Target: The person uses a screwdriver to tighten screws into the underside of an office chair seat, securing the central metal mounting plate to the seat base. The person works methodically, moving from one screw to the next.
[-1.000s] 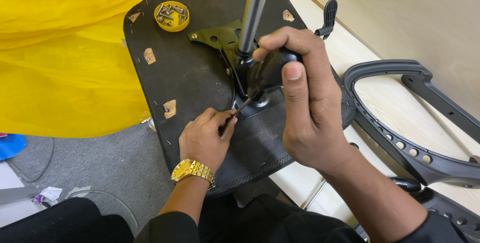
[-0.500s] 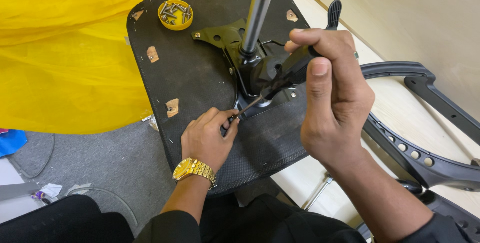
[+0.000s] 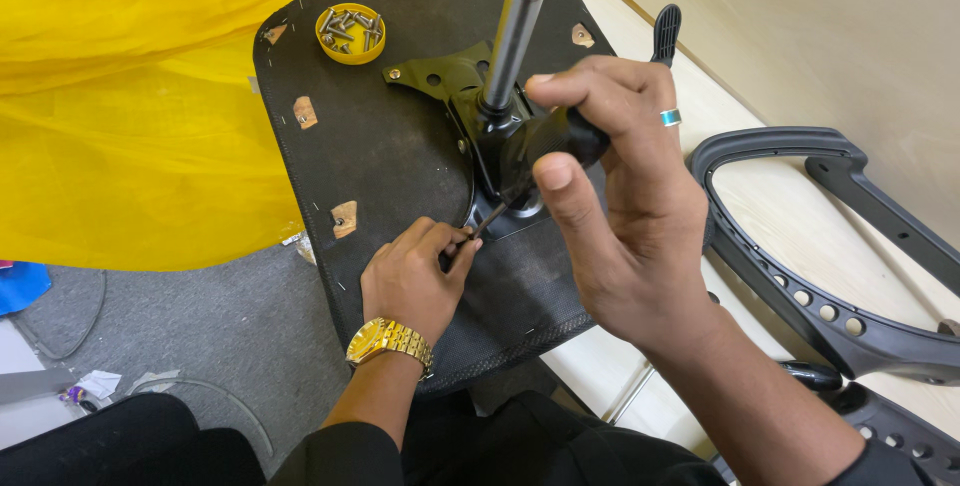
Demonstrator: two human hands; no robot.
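1. The left hand point(image 3: 412, 281), a gold wristwatch point(image 3: 390, 339) on its wrist, rests on the black underside of a chair seat point(image 3: 375, 161), fingertips pinched closed around the screwdriver's tip.
2. The right hand point(image 3: 615, 216), wearing a ring point(image 3: 670, 118), has its fingers wrapped tight around the black handle of a screwdriver point(image 3: 545, 151), whose shaft slants down to the left hand.
3. Just behind, a black mounting plate point(image 3: 440, 76) carries the upright gas-lift cylinder point(image 3: 512, 36).
4. Farther off, a yellow cup of screws point(image 3: 350, 33) sits on the seat, beside yellow sheeting point(image 3: 120, 96).
5. At the right lies a black armrest frame point(image 3: 830, 316).
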